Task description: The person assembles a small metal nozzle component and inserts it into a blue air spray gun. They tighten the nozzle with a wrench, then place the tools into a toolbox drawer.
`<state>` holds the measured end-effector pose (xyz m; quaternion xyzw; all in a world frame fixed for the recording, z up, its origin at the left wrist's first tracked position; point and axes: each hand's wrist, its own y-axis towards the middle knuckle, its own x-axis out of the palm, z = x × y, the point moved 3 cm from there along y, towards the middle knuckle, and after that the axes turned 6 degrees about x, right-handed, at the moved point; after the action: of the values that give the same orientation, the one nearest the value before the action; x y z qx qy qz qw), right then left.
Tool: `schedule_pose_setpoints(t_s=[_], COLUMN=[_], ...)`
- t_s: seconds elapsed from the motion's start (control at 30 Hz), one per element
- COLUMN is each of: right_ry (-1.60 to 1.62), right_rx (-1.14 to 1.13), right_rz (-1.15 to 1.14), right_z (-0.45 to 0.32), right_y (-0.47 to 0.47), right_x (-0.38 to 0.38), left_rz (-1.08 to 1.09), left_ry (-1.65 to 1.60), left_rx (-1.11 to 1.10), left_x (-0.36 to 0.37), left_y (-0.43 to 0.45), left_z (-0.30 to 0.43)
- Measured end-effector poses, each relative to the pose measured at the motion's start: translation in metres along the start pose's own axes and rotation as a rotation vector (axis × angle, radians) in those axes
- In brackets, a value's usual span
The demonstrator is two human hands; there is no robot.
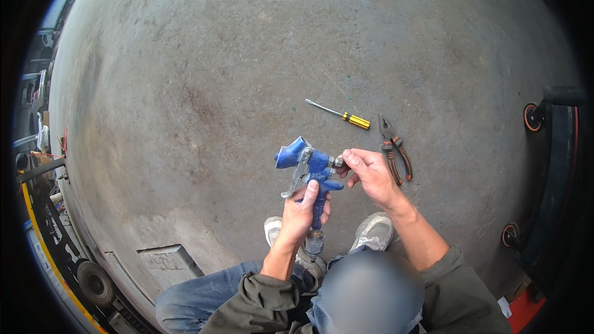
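A blue spray gun (318, 162) with a silver trigger is held upright, its nozzle end towards the left. My left hand (304, 208) is wrapped around its grip, thumb on the near side. A clear-walled fitting (314, 242) hangs below the grip. The fingertips of my right hand (369, 171) pinch a knurled metal knob (338, 162) at the gun's rear. Beyond the gun, a slotted screwdriver with a yellow handle (356, 120) lies on the concrete floor (232, 79). Combination pliers with black and orange handles (394, 150) lie right of my right hand.
Small green bits (293, 109) lie near the screwdriver. At right stands a dark frame with castor wheels (533, 117). A rectangular recess (167, 257) is in the floor at lower left, near a vehicle-like frame with a wheel (95, 283). My shoes (375, 232) are below my hands.
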<state>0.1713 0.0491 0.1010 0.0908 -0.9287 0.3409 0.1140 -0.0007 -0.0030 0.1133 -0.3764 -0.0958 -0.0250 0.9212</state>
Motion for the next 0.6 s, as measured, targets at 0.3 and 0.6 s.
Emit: schedule_pose_setpoints(t_s=[0.3, 0.6], right_ry=[0.037, -0.260], right_rx=[-0.007, -0.121], right_rz=[0.010, 0.169], right_z=[-0.008, -0.002], right_y=[-0.002, -0.003], right_x=[-0.001, 0.007], left_rz=[-0.025, -0.035], left_ry=[-0.034, 0.019], left_rx=[-0.006, -0.016], left_x=[0.001, 0.003], left_y=[0.000, 0.001], left_z=[-0.001, -0.002])
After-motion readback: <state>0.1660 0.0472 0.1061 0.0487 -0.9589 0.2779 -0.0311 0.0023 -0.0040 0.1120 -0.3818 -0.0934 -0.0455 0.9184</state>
